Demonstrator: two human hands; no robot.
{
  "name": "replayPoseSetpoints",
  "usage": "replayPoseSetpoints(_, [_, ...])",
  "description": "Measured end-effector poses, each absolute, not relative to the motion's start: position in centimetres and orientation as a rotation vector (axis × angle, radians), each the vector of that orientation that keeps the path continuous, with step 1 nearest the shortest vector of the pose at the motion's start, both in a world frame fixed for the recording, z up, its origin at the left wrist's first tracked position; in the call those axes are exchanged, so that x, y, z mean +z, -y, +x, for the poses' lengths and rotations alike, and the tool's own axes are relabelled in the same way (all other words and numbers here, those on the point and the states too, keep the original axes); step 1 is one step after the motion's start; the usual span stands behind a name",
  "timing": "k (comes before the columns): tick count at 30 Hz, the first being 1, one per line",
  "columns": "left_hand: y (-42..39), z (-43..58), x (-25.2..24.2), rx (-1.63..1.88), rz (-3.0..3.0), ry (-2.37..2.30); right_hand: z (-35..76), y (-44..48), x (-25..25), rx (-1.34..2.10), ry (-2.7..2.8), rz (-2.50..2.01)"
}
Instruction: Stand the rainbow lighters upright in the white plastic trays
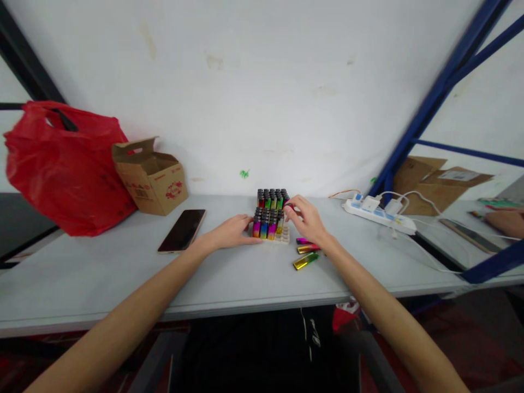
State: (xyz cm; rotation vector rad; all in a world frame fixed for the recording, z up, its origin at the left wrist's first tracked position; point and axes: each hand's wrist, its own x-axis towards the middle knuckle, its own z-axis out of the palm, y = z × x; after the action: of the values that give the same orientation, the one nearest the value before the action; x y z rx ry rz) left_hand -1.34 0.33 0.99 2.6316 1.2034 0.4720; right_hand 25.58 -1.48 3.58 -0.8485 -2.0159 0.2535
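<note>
Upright lighters (264, 229) with black tops and colourful bodies stand in rows in a pale holder (282, 239); bare slots show at its front right. My left hand (234, 231) rests against the holder's left side, thumb stretched along the front corner, fingers apart from it. At the right side, my right hand (305, 216) has its thumb and fingers closed on a dark and pink lighter (290, 206), partly hidden by the fingers. Several loose lighters lie near my right wrist, among them a yellow-green one (305, 261).
A phone (182, 231) lies left of my left hand, before an open cardboard box (151, 177) and a red bag (67, 169). On the right are a white power strip (379, 214) with cables and a blue frame (429, 103). Another person's hand (506, 222) shows far right.
</note>
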Motion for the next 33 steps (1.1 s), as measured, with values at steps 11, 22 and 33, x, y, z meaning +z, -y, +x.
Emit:
replayPoseSetpoints(11, [0.0, -1.3, 1.3, 0.435, 2.648, -1.209, 26.1, 1.0, 2.8, 0.476, 2.277, -0.882])
replayPoseSetpoints(22, [-0.3, -1.4, 0.9, 0.436, 2.659, -1.216, 27.3, 1.3, 4.5, 0.689, 2.361, -0.917])
replayPoseSetpoints(33, [-0.4, -1.5, 0.7, 0.450, 2.666, -1.226, 27.1, 0.4, 3.4, 0.530, 2.464, -1.155])
